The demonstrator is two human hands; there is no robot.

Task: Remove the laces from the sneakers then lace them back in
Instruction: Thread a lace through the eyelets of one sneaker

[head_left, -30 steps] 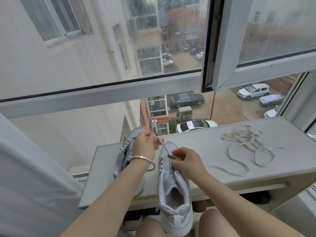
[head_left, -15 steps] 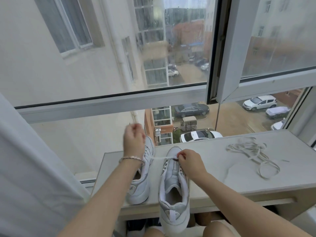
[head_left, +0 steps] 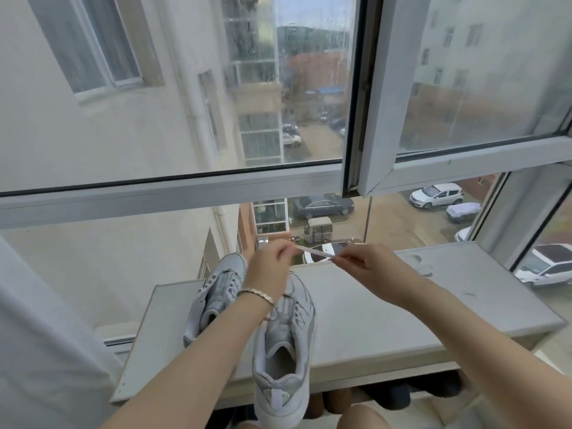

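Observation:
Two grey-white sneakers stand side by side on a white sill-like shelf. The right sneaker lies toe away from me, heel over the shelf's front edge, with no lace visible in its eyelets. The left sneaker sits behind my left forearm. Above the toes, a short stretch of white lace is held taut between both hands. My left hand pinches its left end and my right hand pinches its right end. The loose pile of lace on the shelf is mostly hidden behind my right hand.
A large window stands right behind the shelf, with an open sash frame above the right side. A white curtain hangs at the left. Dark shoes sit under the shelf's front edge. My knees are below.
Both hands have risen from the right sneaker's eyelets, drawing the lace up and out above the toe. The right hand left the shoe and now holds the lace's other end.

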